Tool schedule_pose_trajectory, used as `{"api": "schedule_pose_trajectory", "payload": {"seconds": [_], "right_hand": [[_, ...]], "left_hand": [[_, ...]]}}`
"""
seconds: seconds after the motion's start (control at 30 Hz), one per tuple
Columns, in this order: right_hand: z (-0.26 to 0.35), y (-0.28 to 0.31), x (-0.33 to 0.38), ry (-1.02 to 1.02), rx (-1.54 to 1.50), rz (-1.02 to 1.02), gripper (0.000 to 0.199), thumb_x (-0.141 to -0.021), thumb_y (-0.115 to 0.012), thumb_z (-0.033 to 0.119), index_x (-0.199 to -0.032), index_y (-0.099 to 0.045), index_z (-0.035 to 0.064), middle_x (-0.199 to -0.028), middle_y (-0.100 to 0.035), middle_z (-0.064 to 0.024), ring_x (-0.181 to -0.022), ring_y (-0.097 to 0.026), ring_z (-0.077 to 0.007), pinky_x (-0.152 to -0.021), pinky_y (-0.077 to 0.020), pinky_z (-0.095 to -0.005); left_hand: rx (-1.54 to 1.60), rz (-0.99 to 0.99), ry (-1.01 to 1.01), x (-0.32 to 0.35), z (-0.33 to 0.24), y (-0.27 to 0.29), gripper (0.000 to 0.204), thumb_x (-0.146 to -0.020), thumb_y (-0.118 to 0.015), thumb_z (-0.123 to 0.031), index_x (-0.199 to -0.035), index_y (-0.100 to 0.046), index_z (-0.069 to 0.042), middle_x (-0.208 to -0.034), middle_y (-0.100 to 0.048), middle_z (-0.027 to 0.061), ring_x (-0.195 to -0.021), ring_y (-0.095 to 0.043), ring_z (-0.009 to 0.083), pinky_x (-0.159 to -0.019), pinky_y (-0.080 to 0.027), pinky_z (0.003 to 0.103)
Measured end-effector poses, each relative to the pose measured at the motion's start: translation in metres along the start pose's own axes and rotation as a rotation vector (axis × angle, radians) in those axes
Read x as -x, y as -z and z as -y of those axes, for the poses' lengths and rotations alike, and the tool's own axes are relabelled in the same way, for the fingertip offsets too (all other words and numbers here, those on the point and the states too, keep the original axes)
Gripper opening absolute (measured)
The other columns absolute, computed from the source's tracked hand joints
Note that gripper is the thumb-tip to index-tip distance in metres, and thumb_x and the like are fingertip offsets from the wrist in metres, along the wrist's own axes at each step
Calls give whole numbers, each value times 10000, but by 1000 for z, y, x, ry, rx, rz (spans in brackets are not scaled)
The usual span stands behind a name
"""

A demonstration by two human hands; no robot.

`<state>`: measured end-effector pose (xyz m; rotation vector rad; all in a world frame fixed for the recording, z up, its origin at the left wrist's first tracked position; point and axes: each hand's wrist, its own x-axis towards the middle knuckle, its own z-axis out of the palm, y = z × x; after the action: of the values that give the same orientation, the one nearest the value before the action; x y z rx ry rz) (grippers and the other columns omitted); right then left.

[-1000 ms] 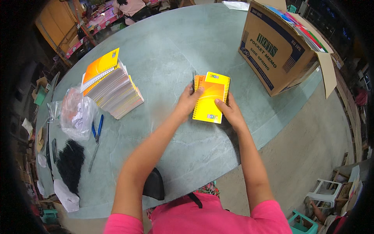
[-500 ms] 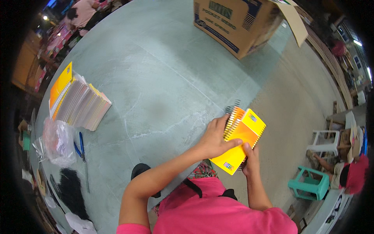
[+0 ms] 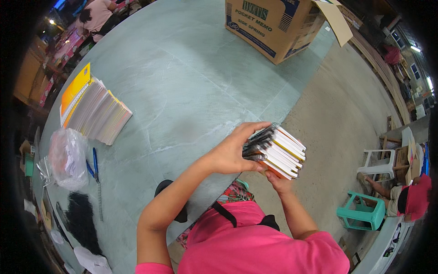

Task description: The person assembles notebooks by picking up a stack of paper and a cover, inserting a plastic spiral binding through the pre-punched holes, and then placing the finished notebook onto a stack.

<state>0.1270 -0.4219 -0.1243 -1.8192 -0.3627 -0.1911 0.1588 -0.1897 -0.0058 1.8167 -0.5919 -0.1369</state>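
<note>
A small stack of spiral-bound pocket notebooks (image 3: 284,154) is held between my two hands, in front of me by the table's edge. Its page edges face up, and the black wire coils lie along its left side. My left hand (image 3: 223,150) is closed around the coil side, thumb near and fingers at the far end. From below and the near side, my right hand (image 3: 279,182) grips the stack; most of its fingers are hidden under it. Farther left stands a thick block of notebook sheets with yellow-orange covers (image 3: 101,113), with no coils visible on it.
On the grey-green table (image 3: 182,91) lie blue-handled pliers (image 3: 94,165), a loose coil (image 3: 100,203), a clear plastic bag (image 3: 68,157) and a black heap (image 3: 83,223). A cardboard box (image 3: 264,29) stands at the back. Right: green stool (image 3: 362,212), white stool (image 3: 382,165), a person (image 3: 417,196).
The notebooks have been turned from yellow cover up to page edges up. My left hand has shifted from the cover to around the coil side.
</note>
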Motion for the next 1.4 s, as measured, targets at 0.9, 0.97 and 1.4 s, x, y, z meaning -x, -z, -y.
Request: {"api": "schedule_pose_trajectory", "payload": {"seconds": [0.9, 0.97, 1.4], "right_hand": [[61, -40, -44, 195, -182, -53, 1179, -598, -854, 249, -1422, -53, -12, -1375, -343, -199, -1243, -407, -296, -1036, -324, -405], [55, -38, -46, 233, 4, -7, 1155, -577, -871, 248, -1394, -100, -18, -1322, -394, -180, -1217, -429, -268, -1011, -348, -387], [46, -47, -50, 207, -3, -21, 1133, -504, -907, 222, -1358, -186, 32, -1246, -411, -121, -1139, -474, -247, -964, -397, -361]], "left_hand": [[-206, -441, -174, 19, -49, 30, 842, -858, -410, -641, -1373, -326, 20, -1427, -313, 204, -1356, -245, 329, -1099, -174, 397], [276, -537, 50, 8, 1, 11, 813, -889, -341, -641, -1370, -330, 13, -1400, -354, 175, -1328, -291, 281, -1078, -217, 355], [654, -371, 71, -10, 10, -9, 720, -905, -255, -650, -1135, -507, -15, -981, -576, 67, -915, -557, 128, -831, -434, 266]]}}
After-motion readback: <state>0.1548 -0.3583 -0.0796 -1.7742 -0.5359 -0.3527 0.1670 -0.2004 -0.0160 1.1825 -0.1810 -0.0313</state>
